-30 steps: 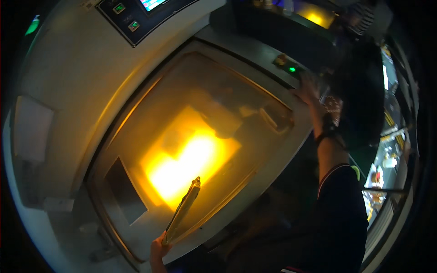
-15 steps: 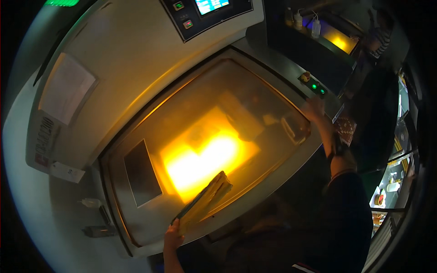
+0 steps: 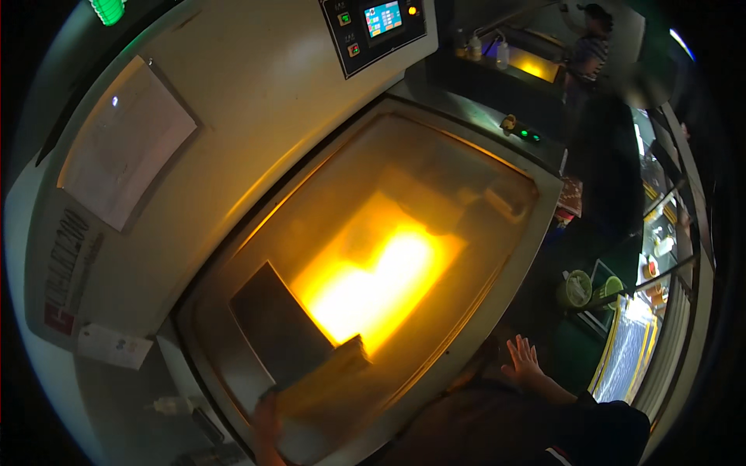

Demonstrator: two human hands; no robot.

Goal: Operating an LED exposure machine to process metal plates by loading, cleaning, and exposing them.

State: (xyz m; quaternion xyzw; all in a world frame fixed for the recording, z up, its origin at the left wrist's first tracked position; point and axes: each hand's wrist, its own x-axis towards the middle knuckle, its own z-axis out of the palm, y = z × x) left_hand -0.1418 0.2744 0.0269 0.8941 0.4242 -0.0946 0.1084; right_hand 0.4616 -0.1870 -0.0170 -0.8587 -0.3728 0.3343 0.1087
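Note:
My left hand (image 3: 266, 415), blurred, is closed round one end of a long, flat, dull-yellow piece (image 3: 322, 379) at the near left of a large framed worktop (image 3: 435, 155). The piece lies over the lower corner of a dark rectangular sheet (image 3: 276, 318). Its far end reaches the edge of a bright yellow glow (image 3: 373, 272) in the worktop. Blur hides what the piece is made of. My right hand (image 3: 526, 359) is off the near right edge, holding nothing, fingers spread.
A machine panel with a small screen (image 3: 383, 19) rises behind the worktop. Green-lit buttons (image 3: 530, 136) sit at its right corner. Two round containers (image 3: 576, 289) and a bright lit table (image 3: 628, 342) stand at the right. Another person (image 3: 592, 46) is in the far background.
My right hand has moved from beside the buttons back toward me and spread open. My left hand has carried the yellow piece toward the near left, over the dark sheet. The view has shifted.

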